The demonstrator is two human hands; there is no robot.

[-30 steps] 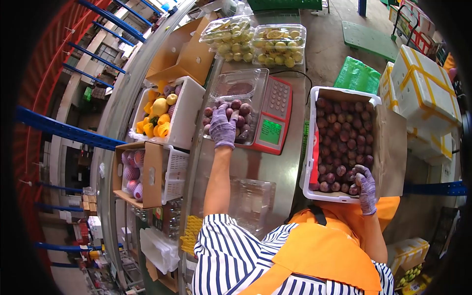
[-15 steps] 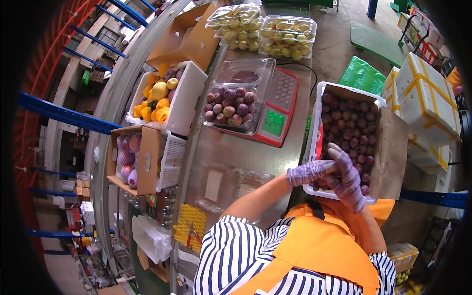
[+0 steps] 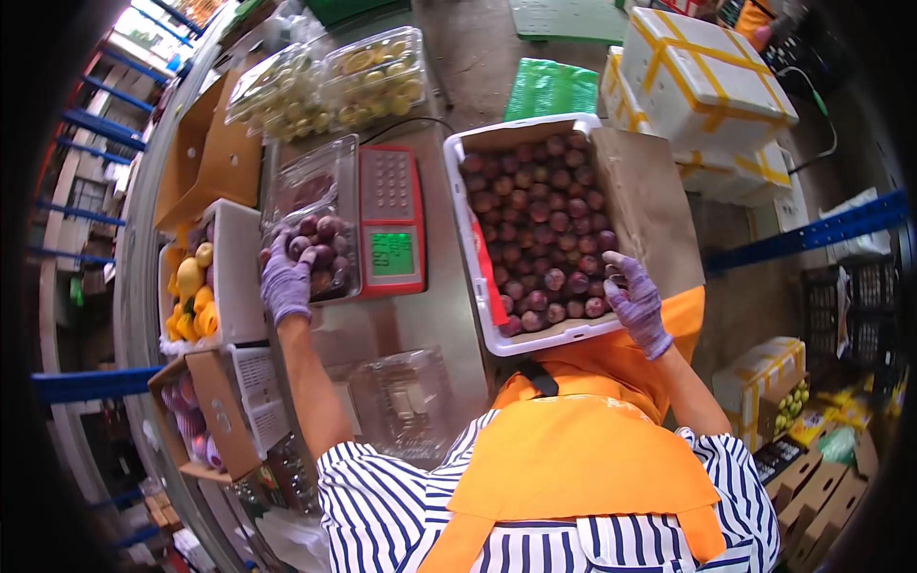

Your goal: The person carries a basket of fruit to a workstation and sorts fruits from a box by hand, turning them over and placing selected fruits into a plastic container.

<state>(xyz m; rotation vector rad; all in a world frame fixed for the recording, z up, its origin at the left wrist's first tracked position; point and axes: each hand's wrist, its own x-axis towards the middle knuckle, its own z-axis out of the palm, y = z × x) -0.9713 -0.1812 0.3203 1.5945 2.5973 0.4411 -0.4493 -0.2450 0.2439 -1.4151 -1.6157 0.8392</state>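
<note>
My left hand (image 3: 287,286), in a purple knitted glove, reaches into a clear plastic clamshell (image 3: 346,205) that sits with its lid raised on a red scale (image 3: 406,277). Its thumb and fingers close around a plum (image 3: 299,245) at the near left of the pile; part of the grip is hidden. Dark purple plums (image 3: 330,229) fill the clamshell's base. Over the right edge of a white crate (image 3: 465,258) full of plums (image 3: 540,210), my gloved right hand (image 3: 635,304) hovers with fingers bent and apart. Nothing shows between them.
Clear clamshells of green fruit (image 3: 373,81) stand behind the scale. Empty clamshells (image 3: 406,396) lie in front of it on the metal table (image 3: 420,325). Boxes of yellow fruit (image 3: 196,286) line the left side. Taped foam boxes (image 3: 707,76) are stacked beyond the crate.
My hands were together over the plum crate and have separated. The left swung across to the clamshell; the right shifted to the crate's right edge. The view turned right.
</note>
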